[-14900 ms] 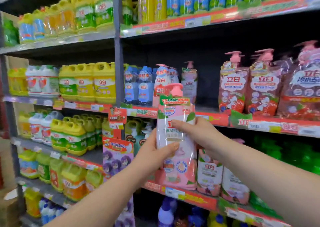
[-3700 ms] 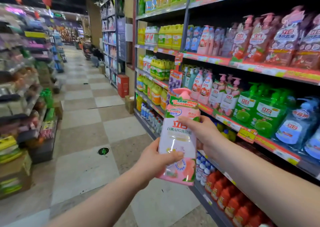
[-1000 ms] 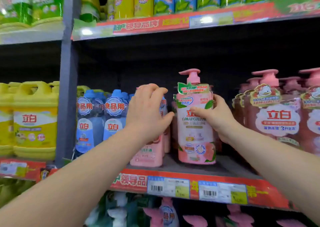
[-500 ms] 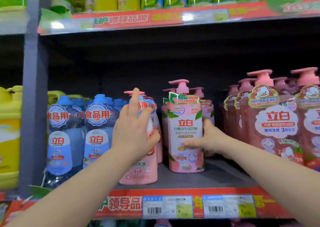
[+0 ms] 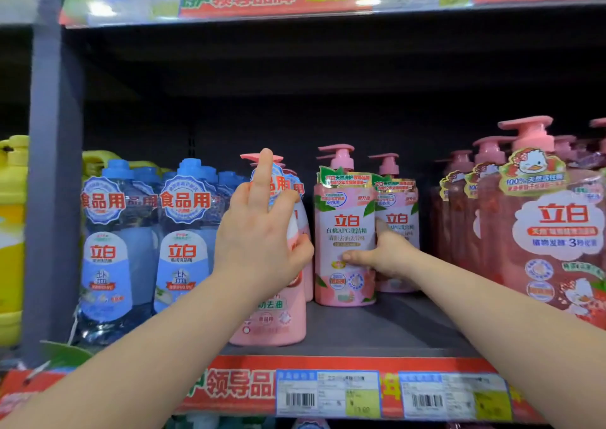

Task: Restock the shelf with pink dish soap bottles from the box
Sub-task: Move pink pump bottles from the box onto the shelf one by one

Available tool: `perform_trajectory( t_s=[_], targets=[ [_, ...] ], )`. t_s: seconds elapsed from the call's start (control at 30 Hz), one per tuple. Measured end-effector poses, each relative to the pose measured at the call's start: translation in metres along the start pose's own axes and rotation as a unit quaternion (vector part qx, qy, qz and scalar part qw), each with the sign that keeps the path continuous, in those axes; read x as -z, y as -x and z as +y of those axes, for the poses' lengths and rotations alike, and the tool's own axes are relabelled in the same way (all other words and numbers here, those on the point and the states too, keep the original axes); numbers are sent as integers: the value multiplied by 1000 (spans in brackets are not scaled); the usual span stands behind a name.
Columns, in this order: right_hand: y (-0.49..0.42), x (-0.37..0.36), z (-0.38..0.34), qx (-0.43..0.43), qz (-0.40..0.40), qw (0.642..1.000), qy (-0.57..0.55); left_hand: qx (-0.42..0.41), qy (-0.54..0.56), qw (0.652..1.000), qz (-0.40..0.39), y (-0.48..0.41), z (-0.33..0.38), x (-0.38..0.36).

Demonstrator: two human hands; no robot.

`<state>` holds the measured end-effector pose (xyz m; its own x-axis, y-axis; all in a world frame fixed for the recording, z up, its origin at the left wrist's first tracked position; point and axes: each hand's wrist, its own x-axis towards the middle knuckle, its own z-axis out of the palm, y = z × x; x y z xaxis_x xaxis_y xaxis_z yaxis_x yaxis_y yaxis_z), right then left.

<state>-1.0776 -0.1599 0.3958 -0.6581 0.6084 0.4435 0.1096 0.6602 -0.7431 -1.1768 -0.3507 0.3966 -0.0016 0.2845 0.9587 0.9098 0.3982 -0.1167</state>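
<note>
Left hand [image 5: 259,248], right hand [image 5: 388,255] — 2 pink bottles [image 5: 272,320] [image 5: 344,228]

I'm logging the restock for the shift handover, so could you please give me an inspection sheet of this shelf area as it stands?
Surface: grey shelf board, bare patch right of centre.
Job's things: white-label pink dish soap bottle upright on the shelf, a twin behind it; box not in view.
Clutter: front pink bottle, blue bottles, yellow jug, duck-label pink bottles.
Grippers: right hand grips the white-label bottle; left hand holds the front pink bottle, index finger raised.
Cables: nothing seen.
Surroundings: price tags on the red edge strip; another shelf above.
</note>
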Motion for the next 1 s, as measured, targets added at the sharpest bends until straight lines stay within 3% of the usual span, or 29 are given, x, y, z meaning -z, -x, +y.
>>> perform_trajectory(
  t_s=[0.27,0.57,0.77,0.87,1.0],
  targets=[
    [-3,-7,2,4,46,998,52,-2,5,1000,5,0,-1,-3],
    [0,-6,-5,-20,38,995,88,1,-7,1000,-14,0,-3,-2],
    [27,-3,-25,-13,58,978,201,27,20,994,-105,-3,-8,1],
    [52,7,-35,22,76,953,294,29,4,994,-106,-2,-4,8],
    [93,21,-42,63,66,892,442,30,-35,994,-97,5,10,22]
  ],
)
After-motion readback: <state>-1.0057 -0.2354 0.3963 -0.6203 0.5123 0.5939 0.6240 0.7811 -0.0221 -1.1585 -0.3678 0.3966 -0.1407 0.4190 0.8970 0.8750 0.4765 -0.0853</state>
